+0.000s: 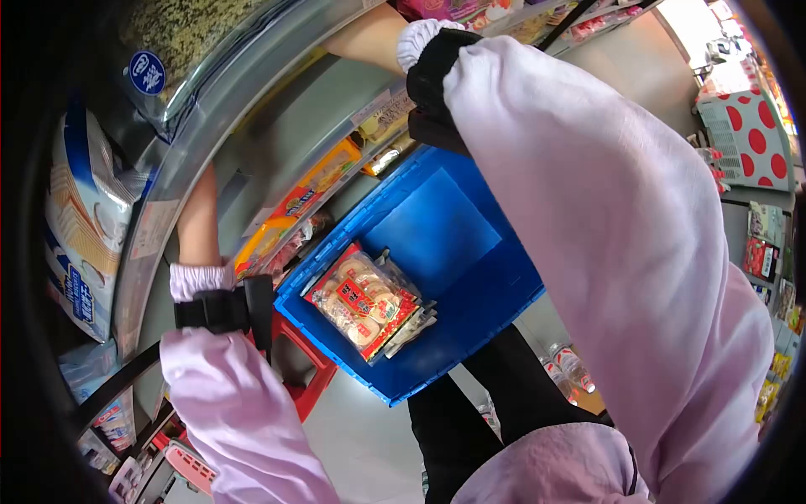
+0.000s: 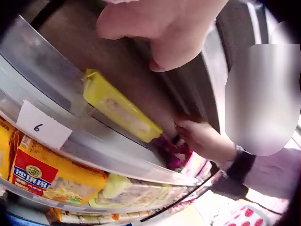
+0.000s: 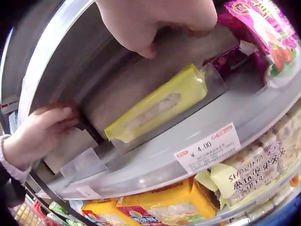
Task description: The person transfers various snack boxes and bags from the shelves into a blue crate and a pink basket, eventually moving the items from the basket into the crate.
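Observation:
In the left wrist view, my left hand (image 2: 160,28) is at the top, fingers loosely bent with nothing visible in them, over a grey shelf. My right hand (image 2: 204,139) reaches in from the other side, close to purple packages (image 2: 175,157). Between the two hands a yellow packet (image 3: 160,108) lies along the shelf's front edge. The right wrist view has my right hand (image 3: 157,23) above it, fingers partly bent, and my left hand (image 3: 47,129) near a dark divider. In the head view, the shelf hides the left fingers and the right hand is largely cut off.
A blue crate (image 1: 437,218) stands below the shelves, holding red-and-clear snack bags (image 1: 361,302). A red stool (image 1: 315,386) is beside it. Lower shelves carry orange packs (image 2: 56,169). A clear front lip (image 1: 168,197) runs along the upper shelf.

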